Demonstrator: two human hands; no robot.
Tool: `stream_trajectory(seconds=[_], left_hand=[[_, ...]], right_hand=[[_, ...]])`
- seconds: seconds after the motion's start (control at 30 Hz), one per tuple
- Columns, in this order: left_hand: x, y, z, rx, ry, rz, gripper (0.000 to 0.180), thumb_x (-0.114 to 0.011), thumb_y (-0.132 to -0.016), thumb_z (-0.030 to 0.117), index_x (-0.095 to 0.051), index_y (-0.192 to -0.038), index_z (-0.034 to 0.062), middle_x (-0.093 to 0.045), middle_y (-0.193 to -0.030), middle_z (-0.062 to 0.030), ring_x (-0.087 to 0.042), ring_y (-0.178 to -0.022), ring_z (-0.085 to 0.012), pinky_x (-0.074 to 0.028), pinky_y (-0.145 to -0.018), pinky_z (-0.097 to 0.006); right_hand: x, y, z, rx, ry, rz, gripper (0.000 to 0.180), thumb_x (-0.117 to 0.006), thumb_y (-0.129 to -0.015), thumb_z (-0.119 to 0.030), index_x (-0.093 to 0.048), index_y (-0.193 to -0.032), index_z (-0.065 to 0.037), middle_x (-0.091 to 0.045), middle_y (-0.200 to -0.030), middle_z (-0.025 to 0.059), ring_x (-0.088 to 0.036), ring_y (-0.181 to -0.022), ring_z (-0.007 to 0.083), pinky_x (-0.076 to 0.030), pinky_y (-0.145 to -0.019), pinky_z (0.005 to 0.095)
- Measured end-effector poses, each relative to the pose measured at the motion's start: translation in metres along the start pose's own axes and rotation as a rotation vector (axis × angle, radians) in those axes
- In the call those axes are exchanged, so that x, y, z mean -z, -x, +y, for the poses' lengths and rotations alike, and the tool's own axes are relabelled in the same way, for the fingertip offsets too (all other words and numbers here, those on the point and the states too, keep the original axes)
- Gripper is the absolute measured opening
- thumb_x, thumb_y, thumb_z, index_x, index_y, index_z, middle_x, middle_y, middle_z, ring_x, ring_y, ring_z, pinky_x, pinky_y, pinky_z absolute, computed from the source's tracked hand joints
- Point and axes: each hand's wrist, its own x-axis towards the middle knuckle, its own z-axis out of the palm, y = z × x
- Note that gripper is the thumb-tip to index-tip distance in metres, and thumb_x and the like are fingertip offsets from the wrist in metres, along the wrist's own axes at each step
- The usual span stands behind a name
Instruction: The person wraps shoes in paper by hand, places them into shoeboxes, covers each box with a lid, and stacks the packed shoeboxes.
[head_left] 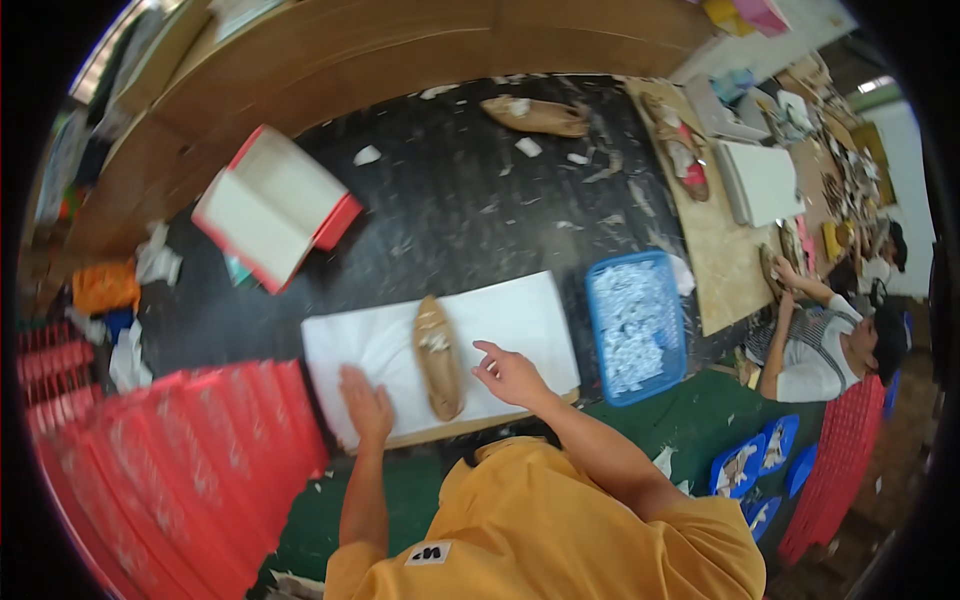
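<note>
A tan flat shoe (437, 370) lies lengthwise on a sheet of white paper (520, 310), with a small white piece in its opening. To its left, my left hand (367, 403) rests flat on the paper, fingers stretched out and holding nothing. On the other side my right hand (510, 375) hovers just beside the shoe, index finger pointing toward it and thumb apart, with nothing in its grasp. A second tan shoe (537, 116) lies on its own at the far side of the dark table.
An open red-and-white shoebox (275, 205) stands at the back left. Stacked red boxes (190, 470) fill the near left. A blue basket (637, 328) of small white packets sits right of the paper. Farther right, a co-worker (825, 345) handles a shoe.
</note>
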Motion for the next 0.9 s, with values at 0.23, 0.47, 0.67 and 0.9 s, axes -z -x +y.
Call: stream_trajectory(seconds=[0.23, 0.47, 0.67, 0.9], left_hand=[[0.117, -0.060, 0.226, -0.238, 0.460, -0.378, 0.064, -0.058, -0.089, 0.001, -0.042, -0.150, -0.0053, -0.053, -0.146, -0.0272, -0.049, -0.138, -0.0431, -0.036, -0.116, -0.051], [0.108, -0.120, 0.128, 0.809, 0.906, 0.337, 0.036, -0.066, -0.098, 0.012, -0.062, -0.129, -0.0050, -0.069, -0.116, -0.0136, -0.068, -0.104, -0.0203, -0.056, -0.089, -0.032], [0.009, -0.059, 0.087, 0.432, 0.368, -0.459, 0.047, -0.076, -0.086, 0.024, -0.065, -0.126, 0.0014, -0.069, -0.120, -0.0170, -0.066, -0.114, -0.0307, -0.053, -0.095, -0.041], [-0.024, -0.035, 0.157, 0.151, 0.133, -0.050, 0.070, -0.081, -0.077, 0.035, -0.057, -0.132, 0.0009, -0.062, -0.124, -0.0244, -0.060, -0.115, -0.0415, -0.051, -0.096, -0.047]], right_hand=[[0.323, -0.170, 0.184, -0.057, 0.427, 0.930, 0.019, -0.066, -0.091, -0.021, -0.071, -0.099, -0.004, -0.072, -0.091, 0.0212, -0.070, -0.083, 0.0401, -0.055, -0.074, 0.0477], [0.549, -0.257, 0.303, -0.511, 1.229, 0.767, 0.030, -0.046, -0.101, -0.029, -0.071, -0.111, -0.014, -0.073, -0.106, 0.0132, -0.073, -0.098, 0.0304, -0.058, -0.079, 0.0504], [0.511, -0.226, 0.261, 0.034, 0.546, 0.666, 0.033, -0.057, -0.097, -0.021, -0.070, -0.126, -0.009, -0.074, -0.104, 0.0207, -0.072, -0.103, 0.0342, -0.054, -0.088, 0.0396], [0.324, -0.057, 0.104, 0.213, -0.863, 0.584, 0.053, -0.066, -0.096, -0.020, -0.050, -0.144, -0.005, -0.061, -0.128, 0.0151, -0.067, -0.107, 0.0278, -0.053, -0.095, 0.0429]])
